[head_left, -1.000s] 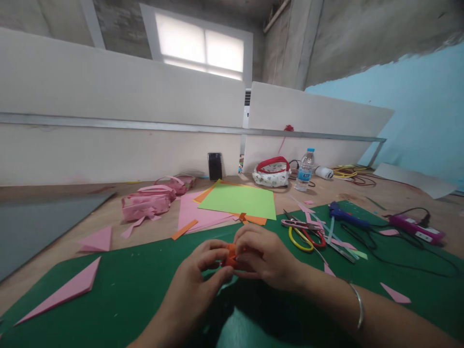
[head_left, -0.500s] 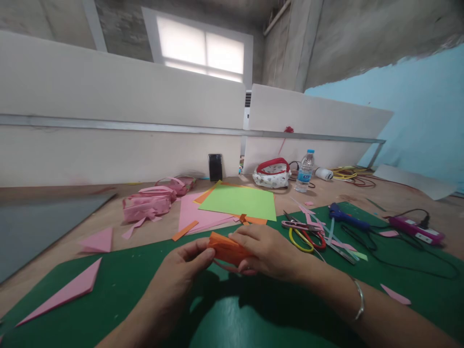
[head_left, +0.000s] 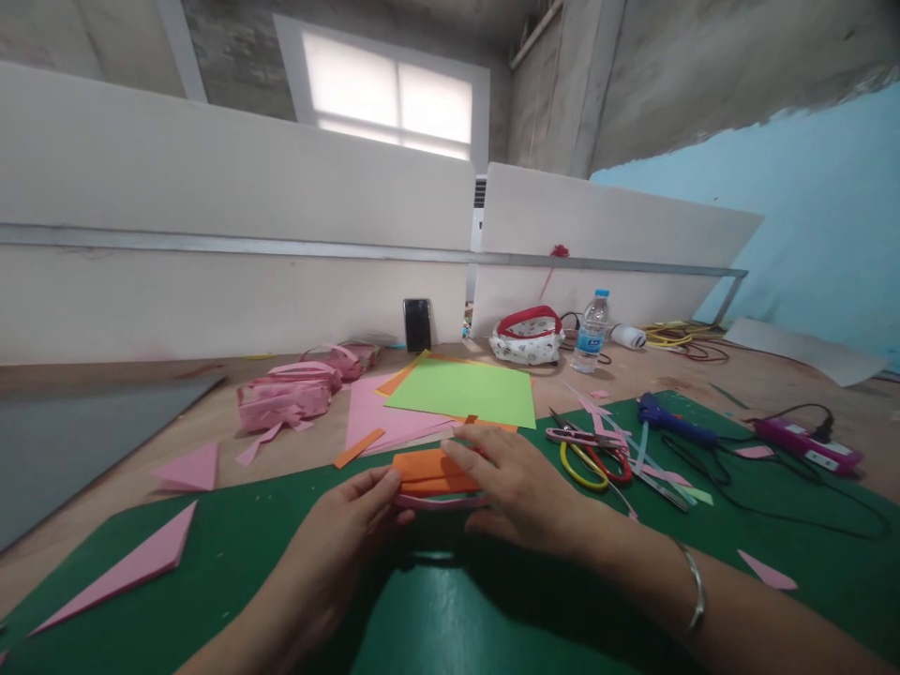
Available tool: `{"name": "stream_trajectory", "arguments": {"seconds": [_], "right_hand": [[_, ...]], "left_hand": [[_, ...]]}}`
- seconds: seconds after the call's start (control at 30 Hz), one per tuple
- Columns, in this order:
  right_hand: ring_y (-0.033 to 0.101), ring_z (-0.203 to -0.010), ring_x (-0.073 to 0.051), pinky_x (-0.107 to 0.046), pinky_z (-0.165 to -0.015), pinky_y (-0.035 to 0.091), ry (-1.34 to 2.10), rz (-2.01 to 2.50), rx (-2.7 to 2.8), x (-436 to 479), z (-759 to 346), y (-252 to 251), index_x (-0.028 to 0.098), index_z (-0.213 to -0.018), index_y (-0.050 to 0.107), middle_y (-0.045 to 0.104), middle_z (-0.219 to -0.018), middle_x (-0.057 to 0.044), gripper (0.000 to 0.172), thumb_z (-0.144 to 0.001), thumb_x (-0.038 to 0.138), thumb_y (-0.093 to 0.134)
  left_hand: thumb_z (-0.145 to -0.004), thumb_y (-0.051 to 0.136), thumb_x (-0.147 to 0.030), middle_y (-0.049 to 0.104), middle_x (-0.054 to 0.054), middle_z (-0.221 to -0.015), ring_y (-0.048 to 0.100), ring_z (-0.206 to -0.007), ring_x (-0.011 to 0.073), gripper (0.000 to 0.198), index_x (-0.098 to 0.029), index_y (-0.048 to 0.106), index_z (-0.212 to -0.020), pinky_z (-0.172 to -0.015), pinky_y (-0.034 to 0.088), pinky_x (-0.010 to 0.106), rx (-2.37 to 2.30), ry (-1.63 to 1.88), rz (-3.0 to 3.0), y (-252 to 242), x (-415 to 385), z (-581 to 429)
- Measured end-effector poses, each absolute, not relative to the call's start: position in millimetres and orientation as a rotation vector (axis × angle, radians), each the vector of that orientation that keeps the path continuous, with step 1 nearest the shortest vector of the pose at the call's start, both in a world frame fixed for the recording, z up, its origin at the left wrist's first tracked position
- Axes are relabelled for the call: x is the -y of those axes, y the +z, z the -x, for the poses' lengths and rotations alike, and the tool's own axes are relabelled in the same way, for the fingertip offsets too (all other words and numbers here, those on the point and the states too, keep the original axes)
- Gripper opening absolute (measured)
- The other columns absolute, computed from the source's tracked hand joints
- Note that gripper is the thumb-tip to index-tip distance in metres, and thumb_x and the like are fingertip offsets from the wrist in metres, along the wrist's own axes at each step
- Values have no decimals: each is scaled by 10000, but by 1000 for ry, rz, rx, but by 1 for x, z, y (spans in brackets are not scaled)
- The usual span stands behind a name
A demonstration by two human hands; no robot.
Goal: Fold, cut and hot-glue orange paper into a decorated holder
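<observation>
A small folded orange paper piece (head_left: 428, 472), with a pink strip (head_left: 442, 502) along its lower edge, is held between my hands above the green mat (head_left: 281, 562). My left hand (head_left: 358, 511) pinches its left end between thumb and fingers. My right hand (head_left: 510, 478) grips the right end, its fingers lying over the top and the thumb underneath. Just beyond, an orange strip (head_left: 358, 447) lies by the pink sheets (head_left: 369, 408) and the light green sheet (head_left: 468, 389).
Scissors (head_left: 587, 464), paper strips and a blue glue gun (head_left: 675, 420) lie to the right, near a purple power strip (head_left: 808, 445). Folded pink paper (head_left: 127, 572) is at left. Behind stand a bottle (head_left: 592, 333), pouch (head_left: 527, 337) and phone (head_left: 417, 325).
The orange piece has turned to lie more level, showing its folded face. My left hand has moved slightly left, and the pink strip below shows more fully.
</observation>
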State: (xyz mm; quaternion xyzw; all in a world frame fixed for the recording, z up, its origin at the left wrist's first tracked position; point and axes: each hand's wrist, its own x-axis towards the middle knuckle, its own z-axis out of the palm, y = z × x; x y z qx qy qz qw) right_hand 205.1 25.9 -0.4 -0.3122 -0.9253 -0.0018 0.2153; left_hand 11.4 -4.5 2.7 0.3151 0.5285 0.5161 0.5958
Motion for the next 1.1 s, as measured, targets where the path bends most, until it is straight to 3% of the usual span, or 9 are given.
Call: {"name": "stream_trajectory", "arguments": {"seconds": [0.13,0.3,0.37,0.43,0.5,0.67,0.93,1.03,1.1], "right_hand": [[479,-1123,-261,-403,-960,356,477,915,2371,-31,-207,1,145,-1150,571,568,-1189,-136,394,-758,163,614],[596,-743,-171,-265,-651,463,796,1045,2220,-39,-212,0,137,-979,619,653,-828,-47,269,-833,356,561],[581,-666,-142,-226,-561,443,921,1075,2173,-42,-213,-2,123,-974,597,637,-785,-37,324,-878,409,481],[552,-632,-121,-207,-531,419,1003,1088,2150,-43,-213,-4,124,-956,590,618,-768,-25,335,-887,423,458],[511,-609,-105,-198,-525,393,1039,1100,2145,-42,-211,-4,133,-893,600,586,-731,-5,297,-867,410,496],[475,-644,-113,-210,-568,364,976,1163,2134,-36,-206,1,144,-786,600,538,-702,18,154,-789,297,595],[490,-696,-135,-239,-620,363,879,1104,2169,-25,-200,2,158,-800,586,554,-739,14,55,-793,198,550],[515,-719,-148,-254,-639,384,915,1056,2180,-27,-203,0,165,-836,588,579,-777,-1,75,-814,200,526],[537,-801,-169,-280,-703,407,892,1045,2151,-30,-205,-2,173,-936,584,596,-879,-22,147,-795,208,560]], "left_hand": [[-814,543,-314,714,107,-843,661,-674,155,208,-128,623,-860,-576,528,230,-1275,1095,-797,4,7,-14],[-777,520,-524,687,148,-851,649,-635,205,397,-145,540,-893,-457,464,265,-1426,1047,-922,-3,1,-7],[-685,626,-546,657,140,-986,643,-797,232,471,-163,541,-946,-552,489,287,-1433,1090,-1045,-6,-2,-3],[-573,754,-450,632,103,-1080,606,-959,236,565,-179,546,-1024,-720,490,289,-1372,1128,-1182,-8,-4,-1],[-525,794,-355,660,73,-1035,614,-948,233,624,-177,549,-1070,-777,478,293,-1289,1120,-1273,-11,-4,-1],[-640,705,-328,698,93,-884,644,-649,213,453,-130,585,-1030,-578,486,318,-1245,1037,-1327,-20,-2,-5],[-725,623,-318,688,68,-770,599,-620,170,277,-136,636,-934,-570,472,270,-1192,1002,-1514,-18,6,-13],[-801,528,-314,696,72,-862,621,-749,190,252,-151,651,-948,-662,479,274,-1227,980,-1626,-10,11,-15],[-804,522,-300,697,59,-812,616,-719,188,238,-154,663,-928,-646,471,269,-1305,975,-1701,-6,11,-14]]}}
